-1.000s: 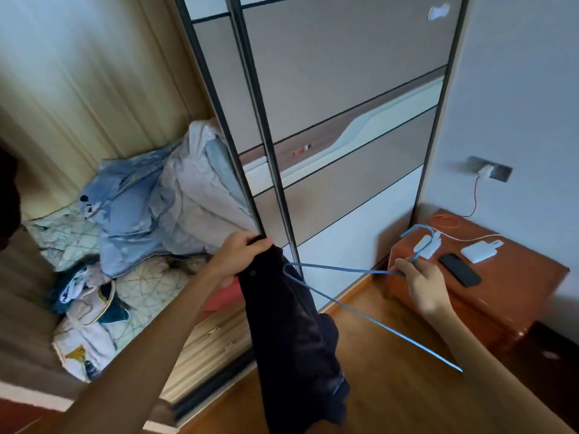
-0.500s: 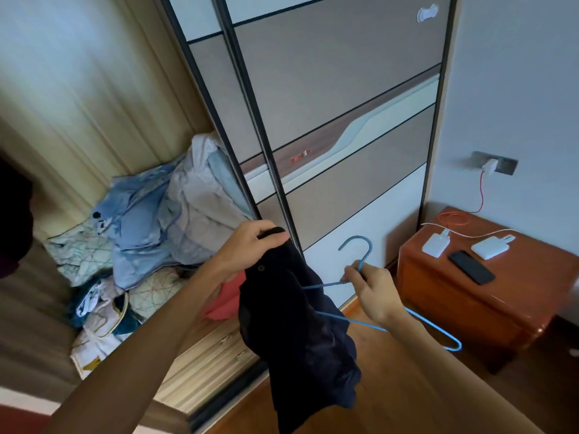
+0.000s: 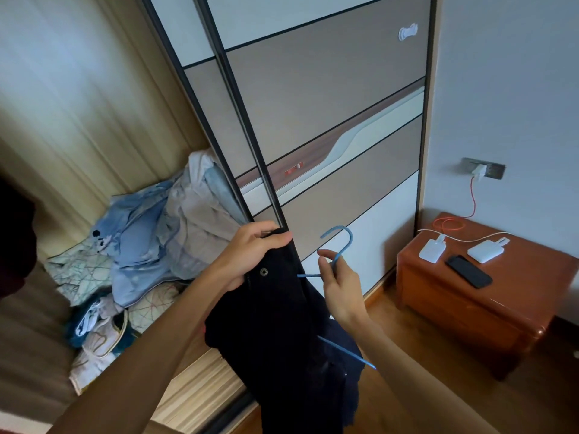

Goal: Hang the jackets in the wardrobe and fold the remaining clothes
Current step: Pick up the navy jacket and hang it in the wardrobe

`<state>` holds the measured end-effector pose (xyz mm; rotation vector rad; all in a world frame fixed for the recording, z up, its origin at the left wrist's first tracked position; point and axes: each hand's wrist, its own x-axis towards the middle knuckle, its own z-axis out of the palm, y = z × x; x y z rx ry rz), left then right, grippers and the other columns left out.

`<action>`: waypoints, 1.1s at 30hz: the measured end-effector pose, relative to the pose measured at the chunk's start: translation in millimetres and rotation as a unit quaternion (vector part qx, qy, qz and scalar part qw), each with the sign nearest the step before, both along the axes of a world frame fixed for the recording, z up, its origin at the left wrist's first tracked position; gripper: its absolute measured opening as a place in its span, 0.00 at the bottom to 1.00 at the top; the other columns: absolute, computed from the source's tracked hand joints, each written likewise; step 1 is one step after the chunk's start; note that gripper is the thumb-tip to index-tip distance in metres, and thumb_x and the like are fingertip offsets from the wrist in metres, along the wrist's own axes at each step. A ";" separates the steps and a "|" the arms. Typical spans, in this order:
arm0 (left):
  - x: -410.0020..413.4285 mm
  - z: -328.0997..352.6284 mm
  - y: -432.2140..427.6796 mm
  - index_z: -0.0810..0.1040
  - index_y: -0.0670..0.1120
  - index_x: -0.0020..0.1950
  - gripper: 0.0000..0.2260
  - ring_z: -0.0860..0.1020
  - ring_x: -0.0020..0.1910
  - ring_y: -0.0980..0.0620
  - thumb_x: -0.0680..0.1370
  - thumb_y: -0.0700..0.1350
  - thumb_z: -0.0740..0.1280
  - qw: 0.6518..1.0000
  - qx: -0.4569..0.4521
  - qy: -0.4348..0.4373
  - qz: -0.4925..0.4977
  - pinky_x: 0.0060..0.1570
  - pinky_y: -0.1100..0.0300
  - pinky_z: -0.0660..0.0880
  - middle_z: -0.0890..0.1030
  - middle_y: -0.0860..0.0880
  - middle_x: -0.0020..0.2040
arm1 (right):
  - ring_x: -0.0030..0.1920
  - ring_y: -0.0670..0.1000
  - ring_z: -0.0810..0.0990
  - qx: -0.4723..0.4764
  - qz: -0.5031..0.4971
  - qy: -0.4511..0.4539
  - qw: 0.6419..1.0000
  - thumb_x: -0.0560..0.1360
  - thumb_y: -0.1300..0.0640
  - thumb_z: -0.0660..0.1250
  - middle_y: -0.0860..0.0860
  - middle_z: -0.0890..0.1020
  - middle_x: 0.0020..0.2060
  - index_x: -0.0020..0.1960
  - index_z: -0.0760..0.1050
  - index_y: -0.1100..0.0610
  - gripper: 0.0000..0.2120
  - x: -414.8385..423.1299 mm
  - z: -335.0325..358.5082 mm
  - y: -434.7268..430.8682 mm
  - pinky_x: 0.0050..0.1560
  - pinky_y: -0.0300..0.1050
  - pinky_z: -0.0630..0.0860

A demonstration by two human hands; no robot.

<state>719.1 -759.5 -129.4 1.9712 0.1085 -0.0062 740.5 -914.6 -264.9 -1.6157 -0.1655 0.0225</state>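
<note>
A dark navy jacket (image 3: pixel 288 339) hangs in front of me. My left hand (image 3: pixel 250 252) grips its top edge near a metal snap. My right hand (image 3: pixel 338 283) pinches the neck of a blue wire hanger (image 3: pixel 341 245) just to the right of that edge. The hook points up, and one hanger arm disappears into the jacket's cloth while the other arm's end shows lower right. Behind the jacket stands the wardrobe (image 3: pixel 313 104), its sliding door pushed aside on the left.
A heap of blue and beige clothes (image 3: pixel 163 233) and patterned bedding lies on the open wardrobe shelf at left. A reddish-brown bedside cabinet (image 3: pixel 488 308) at right carries a black phone (image 3: pixel 468 271), two white chargers and cables. Wooden floor lies below.
My right hand brought the hanger from beside the cabinet to the jacket and turned its hook upward. One hanger arm has gone into the jacket. My left hand kept hold of the jacket.
</note>
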 end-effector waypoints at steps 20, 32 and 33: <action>-6.9 -29.2 -14.5 0.68 0.51 0.41 0.14 0.71 0.34 0.56 0.76 0.54 0.72 0.875 0.443 -0.142 -0.130 0.37 0.54 0.70 0.73 0.55 0.37 | 0.38 0.47 0.79 0.064 -0.051 -0.152 0.985 0.80 0.53 0.67 0.48 0.81 0.37 0.57 0.76 0.50 0.06 15.2 29.2 -18.3 0.45 0.45 0.78; -12.5 -13.0 1.8 0.72 0.48 0.37 0.15 0.71 0.30 0.51 0.73 0.50 0.76 0.942 0.294 -0.119 -0.106 0.34 0.50 0.72 0.78 0.41 0.33 | 0.54 0.52 0.77 -0.397 0.132 -0.071 0.905 0.75 0.53 0.64 0.48 0.75 0.55 0.60 0.74 0.54 0.15 -13.7 -124.5 -56.2 0.52 0.45 0.75; -16.6 -8.0 0.6 0.72 0.49 0.37 0.14 0.75 0.31 0.48 0.73 0.50 0.76 0.943 0.286 -0.122 -0.119 0.36 0.49 0.75 0.79 0.42 0.33 | 0.57 0.54 0.76 -0.417 0.131 -0.054 0.898 0.76 0.52 0.65 0.50 0.75 0.57 0.63 0.73 0.56 0.17 -12.1 -131.5 -51.0 0.55 0.46 0.75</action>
